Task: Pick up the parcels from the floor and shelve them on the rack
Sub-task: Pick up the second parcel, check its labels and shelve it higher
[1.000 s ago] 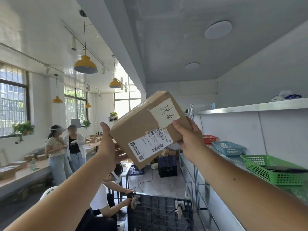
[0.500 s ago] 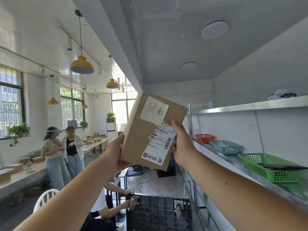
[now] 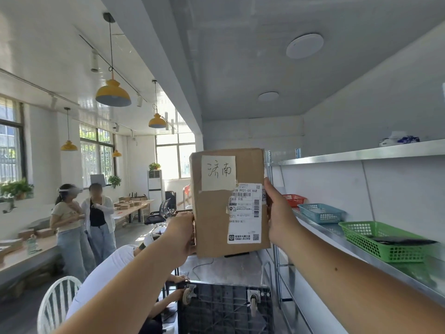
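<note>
I hold a brown cardboard parcel (image 3: 214,220) upright at arm's length, chest-high in the middle of the view. It carries a handwritten white note near its top and a printed shipping label on its right half. My left hand (image 3: 179,233) grips its lower left edge. My right hand (image 3: 279,213) grips its right edge, thumb over the label. The metal rack (image 3: 361,154) runs along the wall to my right, its shelves beside the parcel and apart from it.
On the rack's middle shelf stand a red basket (image 3: 294,199), a blue basket (image 3: 321,212) and a green basket (image 3: 382,241). An upturned black wheeled dolly (image 3: 226,307) lies below the parcel. A seated person (image 3: 108,266) is close on the left; two people (image 3: 81,220) stand by a long table.
The parcel has been rotated from a tilt to upright, label facing me. Both hands stayed on its edges.
</note>
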The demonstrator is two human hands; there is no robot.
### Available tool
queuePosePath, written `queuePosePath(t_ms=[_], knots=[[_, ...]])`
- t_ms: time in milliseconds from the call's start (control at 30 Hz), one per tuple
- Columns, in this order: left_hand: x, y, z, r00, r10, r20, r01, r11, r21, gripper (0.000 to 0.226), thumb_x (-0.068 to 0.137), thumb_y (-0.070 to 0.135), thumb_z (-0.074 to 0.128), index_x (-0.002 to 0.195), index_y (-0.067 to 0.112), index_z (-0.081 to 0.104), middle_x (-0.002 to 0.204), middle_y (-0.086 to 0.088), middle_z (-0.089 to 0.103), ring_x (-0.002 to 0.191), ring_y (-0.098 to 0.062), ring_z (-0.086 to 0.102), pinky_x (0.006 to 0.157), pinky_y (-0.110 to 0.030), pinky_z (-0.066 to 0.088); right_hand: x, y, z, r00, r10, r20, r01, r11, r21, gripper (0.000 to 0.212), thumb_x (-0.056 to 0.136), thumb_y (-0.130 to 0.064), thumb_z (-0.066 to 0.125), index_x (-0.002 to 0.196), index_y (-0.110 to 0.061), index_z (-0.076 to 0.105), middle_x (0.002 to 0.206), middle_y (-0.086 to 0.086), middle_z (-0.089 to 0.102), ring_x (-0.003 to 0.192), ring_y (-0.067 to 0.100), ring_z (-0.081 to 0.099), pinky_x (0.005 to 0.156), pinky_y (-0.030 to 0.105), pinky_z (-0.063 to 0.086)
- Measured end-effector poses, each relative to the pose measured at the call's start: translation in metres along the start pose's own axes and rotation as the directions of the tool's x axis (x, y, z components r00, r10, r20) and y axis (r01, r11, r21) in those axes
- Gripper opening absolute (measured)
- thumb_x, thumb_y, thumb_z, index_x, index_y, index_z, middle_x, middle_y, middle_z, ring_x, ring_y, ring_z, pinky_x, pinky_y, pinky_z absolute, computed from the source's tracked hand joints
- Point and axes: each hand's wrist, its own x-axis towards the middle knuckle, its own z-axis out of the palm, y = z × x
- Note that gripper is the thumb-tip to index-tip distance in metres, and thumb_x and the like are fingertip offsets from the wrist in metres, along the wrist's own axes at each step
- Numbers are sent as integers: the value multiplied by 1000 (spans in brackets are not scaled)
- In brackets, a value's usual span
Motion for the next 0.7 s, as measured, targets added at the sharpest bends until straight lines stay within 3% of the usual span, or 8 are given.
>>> queuePosePath(t_ms=[133,200,300,333,400,467,600,700], knots=[[3,-6,-3,992,121,-45,-122,992,-15,31,103,-2,39,110,9,66,87,-12,72,83,-31,62,75,-43,52,-10,-6,3,997,19,75,-17,999,-34,79,74,-70,72,136,-20,72,136,16,73,127,42,67,114,62,48],[0,-5,-1,986,157,-57,-161,984,-71,27,106,21,46,116,16,70,108,-16,76,100,-33,69,93,-55,59,-11,-5,6,996,26,84,-22,999,-50,73,81,-72,66,135,-23,72,133,15,76,124,41,70,107,58,53],[-6,1,-1,993,122,1,-121,986,-111,74,84,79,42,138,34,65,129,-11,74,119,-38,70,103,-65,55,-14,-5,10,993,69,95,-62,996,-71,62,87,-80,57,115,-31,84,119,11,82,110,35,79,90,51,61],[-6,2,-3,991,133,28,-128,984,-127,85,76,89,41,142,40,62,132,-9,73,120,-38,70,104,-65,54,-14,-5,11,992,74,98,-65,993,-96,65,83,-84,56,109,-33,86,117,10,83,109,34,79,92,52,61],[-9,5,-5,984,168,61,-157,975,-161,86,78,96,39,148,49,54,137,-4,71,122,-36,70,103,-65,55,-18,-5,12,993,51,106,-36,991,-133,80,67,-91,61,117,-32,83,123,10,81,118,37,74,106,59,55],[-11,6,-6,981,184,63,-170,968,-183,85,81,97,39,143,45,62,132,-4,76,115,-36,75,96,-63,60,-20,-3,14,993,36,109,-19,989,-148,91,60,-93,68,126,-31,78,128,11,79,123,38,71,112,61,50],[-16,11,-3,984,144,109,-119,970,-213,78,85,93,40,116,36,82,111,-7,84,95,-33,82,70,-49,68,-24,-3,17,988,69,136,-50,990,-135,81,71,-90,62,125,-32,79,123,10,81,115,37,76,101,57,58],[-18,14,-7,980,107,168,-66,971,-231,80,77,94,52,119,33,82,113,-8,84,97,-34,82,70,-53,67,-28,-7,17,990,40,134,-18,987,-158,94,65,-89,59,136,-29,72,133,13,76,123,38,71,112,62,51]])
